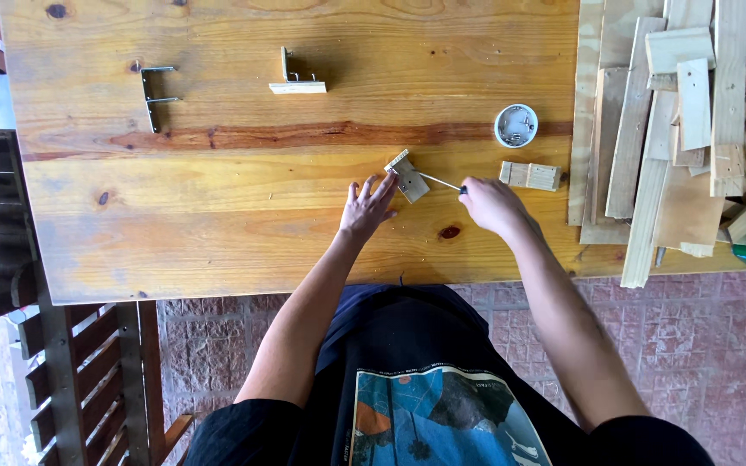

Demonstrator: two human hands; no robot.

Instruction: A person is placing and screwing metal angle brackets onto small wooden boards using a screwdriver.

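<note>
Near the table's front-centre, head view: left hand (368, 207) is lying flat with fingers spread, fingertips pressing on the small wood piece with a metal bracket (407, 177). Right hand (490, 205) is closed around a screwdriver (442, 181), thin shaft running left and slightly up to the piece.

- Piece is sitting just ahead of both hands, between them and a little nearer the left; tilted diagonally on the wooden table (218, 216).
- Screwdriver's long axis is lying almost along the table, tip meeting the piece's right side. Whether it is seated in a screw head is too small to tell.
- Nothing is standing between the hands and the piece.

Around it:
- Small wood block (530, 175) lying just right of the right hand.
- Round white container (515, 126) sitting beyond it; contents too small to make out.
- Another wood-and-bracket assembly (297, 76) standing well apart at the far edge, a bare metal bracket (155, 97) further left.
- Heap of wood offcuts (684, 129) lying on the table's right end.
</note>
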